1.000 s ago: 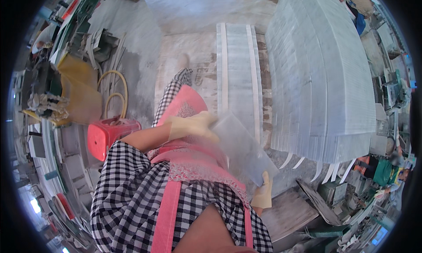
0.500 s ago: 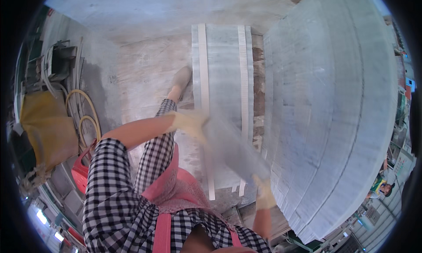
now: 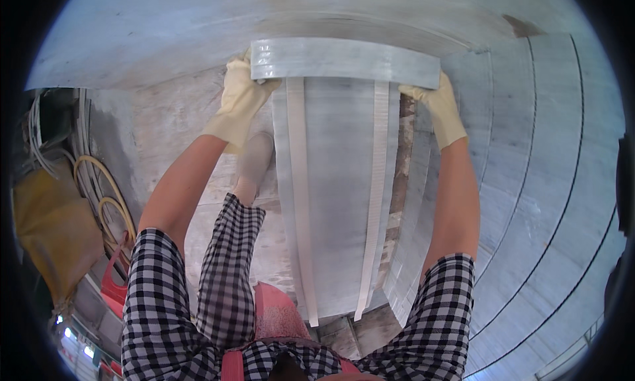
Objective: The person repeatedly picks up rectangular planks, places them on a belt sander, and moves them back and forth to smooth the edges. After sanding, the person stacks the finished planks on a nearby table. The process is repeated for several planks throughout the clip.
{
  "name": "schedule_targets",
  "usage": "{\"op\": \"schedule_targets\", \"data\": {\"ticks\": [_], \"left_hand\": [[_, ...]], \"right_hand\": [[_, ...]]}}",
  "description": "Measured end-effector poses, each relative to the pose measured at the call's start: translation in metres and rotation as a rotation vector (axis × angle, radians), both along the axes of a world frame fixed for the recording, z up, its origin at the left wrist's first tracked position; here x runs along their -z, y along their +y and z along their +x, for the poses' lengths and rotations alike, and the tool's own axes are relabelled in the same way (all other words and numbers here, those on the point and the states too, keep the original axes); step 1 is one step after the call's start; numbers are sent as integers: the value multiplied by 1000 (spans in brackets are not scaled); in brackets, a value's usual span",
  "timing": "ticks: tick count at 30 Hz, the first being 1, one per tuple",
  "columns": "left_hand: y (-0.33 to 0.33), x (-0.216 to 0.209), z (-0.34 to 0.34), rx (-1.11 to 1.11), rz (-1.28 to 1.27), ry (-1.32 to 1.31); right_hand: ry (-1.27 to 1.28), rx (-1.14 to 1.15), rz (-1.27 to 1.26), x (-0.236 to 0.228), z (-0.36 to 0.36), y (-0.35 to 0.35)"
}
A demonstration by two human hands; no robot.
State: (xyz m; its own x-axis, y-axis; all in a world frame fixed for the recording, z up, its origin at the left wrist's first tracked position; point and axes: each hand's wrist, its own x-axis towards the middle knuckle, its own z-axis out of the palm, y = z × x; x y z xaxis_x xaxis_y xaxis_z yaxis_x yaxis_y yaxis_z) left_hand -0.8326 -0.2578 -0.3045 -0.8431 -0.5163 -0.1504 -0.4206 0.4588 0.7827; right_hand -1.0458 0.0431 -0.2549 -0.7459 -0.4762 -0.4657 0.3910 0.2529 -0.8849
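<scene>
Both my hands, in pale yellow rubber gloves, hold a long, narrow grey stone-like slab (image 3: 347, 60) crosswise over the far end of a stack. My left hand (image 3: 243, 93) is closed round its left end. The right end is gripped by my right hand (image 3: 436, 103), thumb under the near edge. Below lies a wide grey stack of similar slabs (image 3: 337, 182), its near end toward me. Two pale ribbed strips (image 3: 297, 182) run lengthwise along its top, one near each long side. The held slab covers the far ends of both strips.
A tall stack of large grey slabs (image 3: 529, 202) rises close on the right. At left are coiled hoses (image 3: 106, 189), a yellow-brown sheet (image 3: 53, 222) and a red plastic thing (image 3: 114, 285). My foot (image 3: 256, 157) stands beside the strip-topped stack. A pale wall (image 3: 165, 37) closes the far side.
The slab has swung from a slanted position near my body to crosswise at the stack's far end. Both my arms have stretched forward with it.
</scene>
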Motion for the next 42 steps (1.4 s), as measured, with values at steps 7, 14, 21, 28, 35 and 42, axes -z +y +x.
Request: {"op": "schedule_targets", "data": {"ticks": [7, 14, 21, 28, 35, 42], "left_hand": [[10, 29, -28, -105, -519, -330], [-29, 28, 29, -387, 238, 29], [-21, 8, 14, -225, 858, 2], [-2, -20, 3, 70, 250, 51], [1, -20, 13, 85, 380, 138], [10, -13, 26, 22, 422, 129]], "right_hand": [[321, 77, 417, 39, -10, -16], [442, 160, 134, 34, -16, 12], [454, -347, 641, 34, -31, 1], [-150, 492, 150, 31, -21, -16], [7, 235, 243, 51, -1, 9], [-28, 286, 205, 68, 4, 14]]}}
